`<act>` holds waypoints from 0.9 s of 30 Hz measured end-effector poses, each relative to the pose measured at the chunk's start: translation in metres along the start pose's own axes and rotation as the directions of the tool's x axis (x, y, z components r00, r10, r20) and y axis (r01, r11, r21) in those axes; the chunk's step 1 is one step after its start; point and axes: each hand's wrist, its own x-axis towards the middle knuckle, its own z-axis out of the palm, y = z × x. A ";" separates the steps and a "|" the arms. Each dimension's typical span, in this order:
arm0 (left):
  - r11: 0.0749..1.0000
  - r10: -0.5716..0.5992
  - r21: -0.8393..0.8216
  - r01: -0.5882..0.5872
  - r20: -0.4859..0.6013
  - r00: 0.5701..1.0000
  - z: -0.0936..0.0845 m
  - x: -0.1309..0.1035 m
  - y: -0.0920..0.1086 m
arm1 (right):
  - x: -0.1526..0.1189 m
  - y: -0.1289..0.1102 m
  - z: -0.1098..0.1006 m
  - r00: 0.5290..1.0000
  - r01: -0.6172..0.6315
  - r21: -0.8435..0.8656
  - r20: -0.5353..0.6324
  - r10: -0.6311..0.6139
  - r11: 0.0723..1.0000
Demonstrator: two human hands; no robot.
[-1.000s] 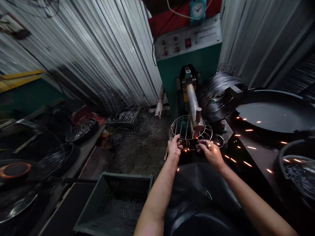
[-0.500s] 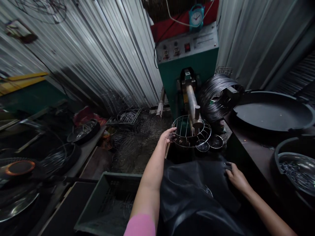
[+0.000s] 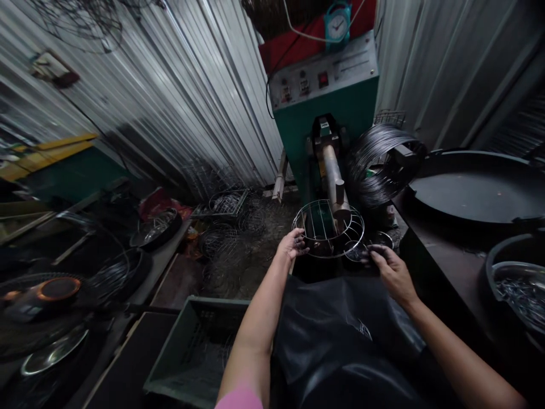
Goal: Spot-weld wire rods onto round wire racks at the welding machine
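Note:
A round wire rack lies level below the metal arm of a green machine. My left hand grips the rack's left rim, fingers curled at the wire. Right of the rack, my right hand is raised with thumb and fingertips pressed together; whatever they hold is too small and dark to make out. Near those fingertips are two small bowls, one of them a bowl with a shiny rim. A dark apron covers my lap, with a few thin wire pieces on it.
A wire coil hangs right of the machine. Beyond it are a large black pan and a bowl of small metal parts. A green crate stands at lower left, below heaped wire pieces. A clock sits above the machine.
My right hand has risen from the apron's edge toward the rack and small bowls. My left hand stays at the rack's left rim. The view has shifted slightly.

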 end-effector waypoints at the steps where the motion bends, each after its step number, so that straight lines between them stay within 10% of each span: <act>1: 1.000 0.014 0.026 -0.015 0.019 1.000 0.002 -0.002 -0.001 | 0.005 -0.006 0.013 0.999 0.027 0.016 0.029 -0.027 1.000; 6: 0.990 0.138 -0.012 -0.137 0.023 0.990 0.008 -0.007 -0.006 | 0.020 -0.001 0.045 0.988 0.055 -0.153 0.150 -0.031 0.987; 27: 0.983 0.164 -0.087 -0.160 0.038 0.986 0.021 0.001 -0.005 | 0.034 0.002 0.033 0.990 0.031 -0.216 0.139 -0.001 0.976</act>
